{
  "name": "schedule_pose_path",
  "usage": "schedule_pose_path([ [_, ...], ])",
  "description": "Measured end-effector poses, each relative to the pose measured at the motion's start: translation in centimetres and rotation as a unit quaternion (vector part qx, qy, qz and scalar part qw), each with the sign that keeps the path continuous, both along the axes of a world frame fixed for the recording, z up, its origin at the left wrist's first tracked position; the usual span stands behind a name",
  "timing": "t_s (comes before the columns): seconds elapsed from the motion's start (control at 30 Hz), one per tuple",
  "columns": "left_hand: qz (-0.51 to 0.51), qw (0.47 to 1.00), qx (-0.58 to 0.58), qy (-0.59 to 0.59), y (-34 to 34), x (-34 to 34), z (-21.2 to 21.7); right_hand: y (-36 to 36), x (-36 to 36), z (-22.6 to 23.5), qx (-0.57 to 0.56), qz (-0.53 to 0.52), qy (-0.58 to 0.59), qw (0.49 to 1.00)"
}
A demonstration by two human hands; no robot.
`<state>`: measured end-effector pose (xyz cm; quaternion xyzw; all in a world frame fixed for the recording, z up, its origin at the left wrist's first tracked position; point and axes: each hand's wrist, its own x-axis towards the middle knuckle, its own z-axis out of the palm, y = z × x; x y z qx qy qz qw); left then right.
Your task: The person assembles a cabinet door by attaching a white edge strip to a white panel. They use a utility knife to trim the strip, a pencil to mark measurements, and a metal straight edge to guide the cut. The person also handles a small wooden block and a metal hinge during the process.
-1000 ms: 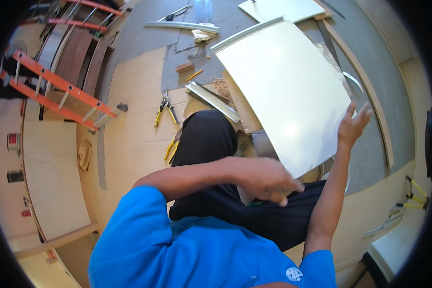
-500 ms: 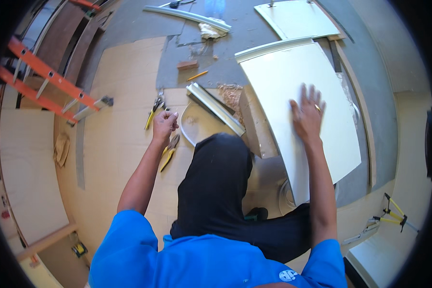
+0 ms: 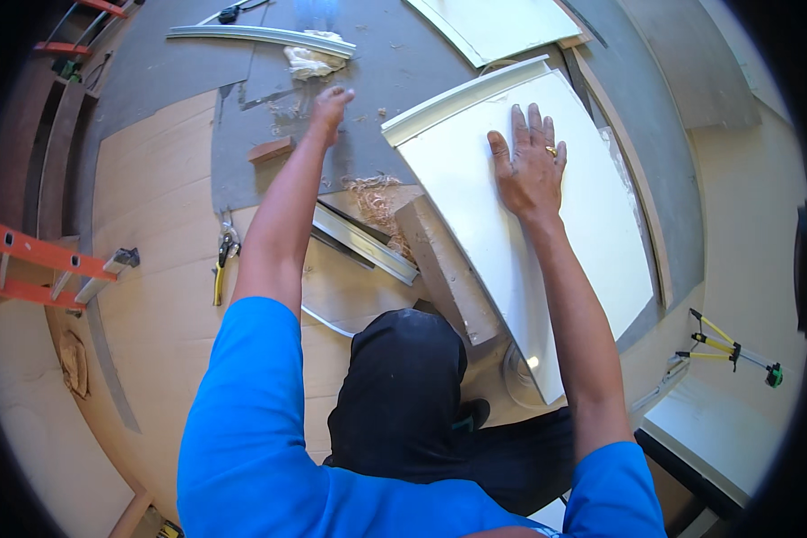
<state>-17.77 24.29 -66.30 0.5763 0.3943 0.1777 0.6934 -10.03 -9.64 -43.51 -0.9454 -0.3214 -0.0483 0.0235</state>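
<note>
My right hand (image 3: 533,175) lies flat on a white panel (image 3: 592,242), fingers spread, a ring on one finger. A pale metal trim strip (image 3: 466,100) runs along the panel's far edge. The panel rests tilted over a wooden block (image 3: 448,269). My left hand (image 3: 331,112) is stretched out over the grey floor covering, left of the trim. Its fingers are curled together, and whatever they may hold is too small to make out. Nearest to it are a crumpled pale cloth (image 3: 314,63) and a long metal strip (image 3: 251,34).
A reddish block (image 3: 271,150), wood shavings (image 3: 377,208), metal channel pieces (image 3: 368,244) and yellow-handled snips (image 3: 221,260) lie on the floor. An orange ladder (image 3: 40,247) stands at left. Another white panel (image 3: 498,25) lies at the far side, a small yellow-legged tripod (image 3: 715,344) at right.
My left arm has reached forward, away from my knee toward the cloth. My right hand stays on the panel. The whole view has shifted, and the pliers by my knee are now hidden.
</note>
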Motion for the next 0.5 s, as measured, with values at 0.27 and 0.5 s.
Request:
schedule_pose_path([
  [0.27, 0.028, 0.985, -0.159, -0.062, 4.3, 8.9, 1.2, 0.3, 0.1, 0.7, 0.004, 0.003, 0.005, 1.000],
  [0.5, -0.042, 0.984, -0.174, 0.010, 5.8, 13.6, 0.9, -0.7, 0.6, 1.1, -0.022, -0.019, 0.006, 1.000],
])
